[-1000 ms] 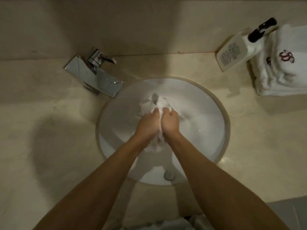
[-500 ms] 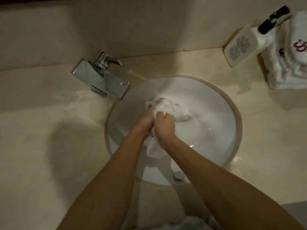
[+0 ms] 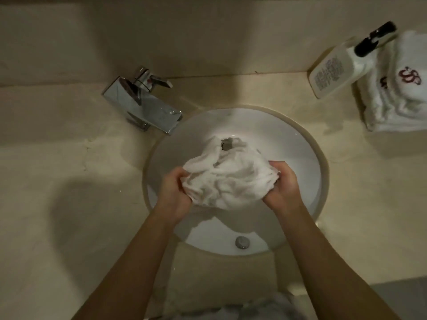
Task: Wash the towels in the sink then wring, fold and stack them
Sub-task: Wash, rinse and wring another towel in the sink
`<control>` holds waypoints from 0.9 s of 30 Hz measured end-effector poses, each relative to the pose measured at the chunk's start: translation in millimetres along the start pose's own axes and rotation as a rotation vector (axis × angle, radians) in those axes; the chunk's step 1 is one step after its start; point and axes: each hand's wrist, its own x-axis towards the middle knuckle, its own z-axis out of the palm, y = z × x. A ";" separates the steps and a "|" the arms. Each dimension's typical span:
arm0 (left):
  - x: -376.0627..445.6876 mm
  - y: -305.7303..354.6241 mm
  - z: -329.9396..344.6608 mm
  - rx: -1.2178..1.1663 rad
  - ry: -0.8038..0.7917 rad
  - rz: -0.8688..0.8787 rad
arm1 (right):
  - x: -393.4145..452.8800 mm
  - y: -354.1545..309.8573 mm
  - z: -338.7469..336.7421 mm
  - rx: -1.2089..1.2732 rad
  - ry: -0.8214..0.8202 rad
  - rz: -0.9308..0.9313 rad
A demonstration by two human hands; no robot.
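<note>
A crumpled white towel [image 3: 227, 179] hangs bunched over the round white sink [image 3: 307, 172]. My left hand [image 3: 174, 192] grips its left side and my right hand [image 3: 283, 190] grips its right side, fingers curled into the cloth. The hands are apart, with the towel spread between them. A stack of folded white towels [image 3: 397, 100] with a red embroidered mark sits on the counter at the far right.
A chrome faucet [image 3: 143, 105] stands at the sink's upper left. A white pump bottle [image 3: 339, 70] with a black nozzle leans beside the towel stack. The beige counter [image 3: 69, 181] surrounds the basin. An overflow cap [image 3: 242, 241] shows on the near sink wall.
My hands were pressed together on the bunched towel; they have now pulled apart to the left and right, opening the towel into a wider bundle.
</note>
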 end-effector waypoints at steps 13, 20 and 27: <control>1.6 -25.2 33.0 0.971 0.250 0.257 | -39.4 28.5 17.7 -0.739 0.113 -0.284; -27.1 -30.7 77.9 0.880 -0.036 0.366 | -8.7 37.0 62.1 -1.033 0.302 -0.521; 21.3 -12.3 70.7 1.183 0.060 0.278 | 32.2 55.2 61.3 -1.127 0.296 -0.444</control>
